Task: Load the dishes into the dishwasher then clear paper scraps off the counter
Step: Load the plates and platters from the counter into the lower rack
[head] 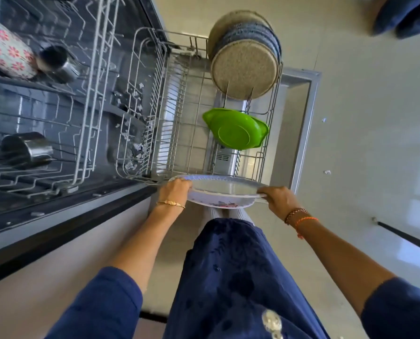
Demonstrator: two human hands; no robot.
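Observation:
I hold a large white plate (222, 190) with a floral rim at the near edge of the pulled-out lower rack (179, 123). My left hand (173, 190) grips its left rim, while my right hand (278, 200) grips its right rim. Further back in that rack a green bowl (236, 129) stands on edge. Several speckled grey and blue plates (244, 55) are stacked upright at the far end. The upper rack (91, 94) on the left holds a steel cup (28, 149), another steel cup (56, 63) and a red-flowered bowl (12, 53).
The open dishwasher door (299, 118) lies flat under the lower rack. Small paper scraps (327, 172) lie on the pale floor to the right. A dark object (404, 15) is at the top right. A white cabinet front (57, 277) is at the lower left.

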